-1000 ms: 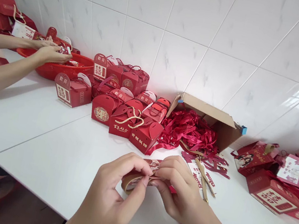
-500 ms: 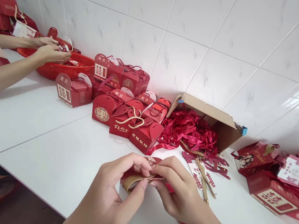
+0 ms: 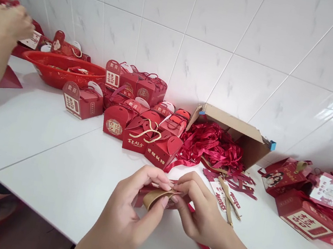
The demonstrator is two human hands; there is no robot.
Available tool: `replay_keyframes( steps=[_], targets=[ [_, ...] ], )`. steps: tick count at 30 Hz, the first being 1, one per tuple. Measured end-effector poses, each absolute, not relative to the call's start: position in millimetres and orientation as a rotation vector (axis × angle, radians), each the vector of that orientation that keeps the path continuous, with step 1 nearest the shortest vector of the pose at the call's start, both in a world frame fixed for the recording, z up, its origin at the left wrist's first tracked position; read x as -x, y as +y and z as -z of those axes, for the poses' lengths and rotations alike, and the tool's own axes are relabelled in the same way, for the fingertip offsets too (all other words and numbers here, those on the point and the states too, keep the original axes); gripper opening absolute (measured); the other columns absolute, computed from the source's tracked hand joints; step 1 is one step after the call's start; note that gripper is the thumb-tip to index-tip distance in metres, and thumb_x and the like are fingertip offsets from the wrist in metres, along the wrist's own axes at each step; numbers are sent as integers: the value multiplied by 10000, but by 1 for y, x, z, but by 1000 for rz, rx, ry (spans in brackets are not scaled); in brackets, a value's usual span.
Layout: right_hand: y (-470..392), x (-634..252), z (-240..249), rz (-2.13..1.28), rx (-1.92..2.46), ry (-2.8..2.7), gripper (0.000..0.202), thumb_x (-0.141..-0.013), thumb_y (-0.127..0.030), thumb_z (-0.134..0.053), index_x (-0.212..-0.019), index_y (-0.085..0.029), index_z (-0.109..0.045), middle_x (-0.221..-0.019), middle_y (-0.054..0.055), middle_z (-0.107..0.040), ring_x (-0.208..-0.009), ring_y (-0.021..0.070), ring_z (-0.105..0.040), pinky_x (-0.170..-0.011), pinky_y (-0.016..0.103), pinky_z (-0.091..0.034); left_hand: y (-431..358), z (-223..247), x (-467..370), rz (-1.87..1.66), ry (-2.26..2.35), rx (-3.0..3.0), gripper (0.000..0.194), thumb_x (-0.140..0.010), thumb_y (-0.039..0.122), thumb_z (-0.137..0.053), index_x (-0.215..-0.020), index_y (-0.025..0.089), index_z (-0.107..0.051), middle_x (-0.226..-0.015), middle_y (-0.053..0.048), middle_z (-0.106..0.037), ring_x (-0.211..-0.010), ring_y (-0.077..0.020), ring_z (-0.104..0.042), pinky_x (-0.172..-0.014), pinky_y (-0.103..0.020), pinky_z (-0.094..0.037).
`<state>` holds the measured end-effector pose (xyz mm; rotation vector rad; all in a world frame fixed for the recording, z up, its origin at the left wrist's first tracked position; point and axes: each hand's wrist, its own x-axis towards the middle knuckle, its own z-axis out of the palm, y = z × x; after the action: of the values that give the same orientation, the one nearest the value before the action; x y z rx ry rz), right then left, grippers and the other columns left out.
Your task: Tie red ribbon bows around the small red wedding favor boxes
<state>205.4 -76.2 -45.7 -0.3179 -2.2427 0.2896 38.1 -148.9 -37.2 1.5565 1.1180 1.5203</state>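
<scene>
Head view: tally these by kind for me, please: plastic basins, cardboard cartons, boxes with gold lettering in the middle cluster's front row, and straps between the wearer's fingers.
Red plastic basin: 1
Cardboard carton: 1
Gold-lettered front-row boxes: 3
Tan strap, pinched by left hand and right hand: 1
Total: 6

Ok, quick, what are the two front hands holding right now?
Left hand: closed, pinching the tan strap.
Right hand: closed on the top of the red box.

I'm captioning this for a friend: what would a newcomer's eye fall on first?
Probably the glossy red ribbons spilling from the cardboard box, centre-right. Next, the red gift boxes just left of them, then the left hand and right hand holding a tan strap in front.
</scene>
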Motion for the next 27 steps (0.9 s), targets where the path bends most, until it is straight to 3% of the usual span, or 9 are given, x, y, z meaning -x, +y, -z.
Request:
replay_keyframes(
  steps=[8, 13, 19, 22, 25, 27],
  targets=[
    [-80, -204, 42, -410, 393, -2223, 100, -882, -104, -480, -820, -183, -480, -755, 38, -513, -680, 146, -473, -577, 266, -412, -148, 48, -46, -1770, 917, -1432, 613, -813, 141, -575, -1349, 317, -334, -980, -31, -563, -887, -160, -616, -747, -258, -546],
    [-79, -202, 40, -446, 449, -2181, 148, -886, -133, -488, -750, -183, -457, -701, 20, -499, -632, 128, -443, -547, 245, -370, -146, 51, -47, -1778, 850, -1501, 871, -764, 119, -589, -1470, 358, -139, -994, -30, -533, -869, -168, -609, -782, -316, -541],
    [-77, -200, 42, -439, 466, -2142, 165, -891, -184, -498, -728, -189, -476, -669, 15, -521, -611, 133, -453, -534, 249, -372, -146, 49, -46, -1776, 849, -1526, 992, -748, 138, -600, -1499, 349, 13, -997, -40, -569, -893, -179, -614, -765, -305, -548],
    [-76, -199, 41, -436, 474, -2146, 161, -896, -208, -505, -736, -187, -505, -673, 16, -540, -613, 131, -476, -531, 241, -388, -145, 51, -44, -1738, 882, -1550, 977, -772, 177, -614, -1496, 362, 14, -1078, -60, -568, -924, -188, -619, -798, -324, -546],
    [-68, -208, 30, -424, 575, -2181, 172, -891, -240, -537, -729, -182, -533, -657, 6, -560, -592, 121, -496, -531, 233, -394, -139, 54, -42, -1744, 1009, -1619, 998, -791, 229, -639, -1481, 393, 64, -1379, -119, -384, -1085, -233, -577, -924, -428, -495],
    [-59, -224, 16, -398, 733, -2191, 207, -880, -280, -563, -699, -179, -559, -629, 1, -578, -565, 116, -506, -519, 230, -388, -134, 57, -40, -1788, 1135, -1683, 1040, -788, 254, -658, -1464, 406, 118, -1491, -140, -199, -1219, -276, -491, -1035, -528, -374]
  ],
)
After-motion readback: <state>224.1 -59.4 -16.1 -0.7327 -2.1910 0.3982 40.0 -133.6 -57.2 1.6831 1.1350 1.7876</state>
